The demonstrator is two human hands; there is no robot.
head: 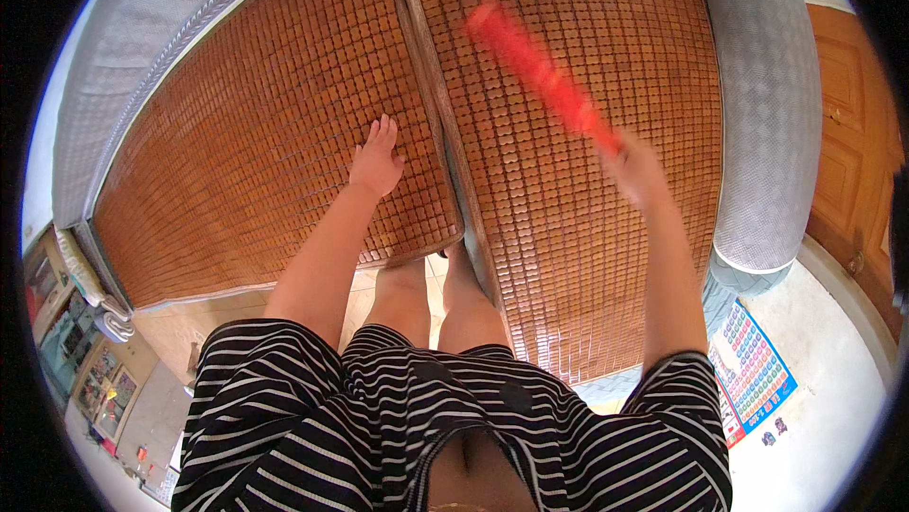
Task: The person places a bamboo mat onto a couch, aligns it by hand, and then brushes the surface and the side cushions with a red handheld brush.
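My right hand (634,169) grips one end of a long red stick-shaped tool (543,77), blurred by motion, so its exact kind cannot be told. It slants up and left over the right-hand mat (568,228), made of small brown bamboo tiles. My left hand (377,161) holds nothing, its fingers spread, palm down at the left-hand bamboo tile mat (284,128). Whether the palm presses on that mat or hovers cannot be told. A narrow gap (454,171) divides the two mats.
A grey padded bolster or armrest (760,114) borders the right mat. Grey quilted fabric (153,29) runs along the left mat's far side. A wooden door (845,121) and a colourful printed chart (756,373) are at the right. My legs (401,299) stand before the mats.
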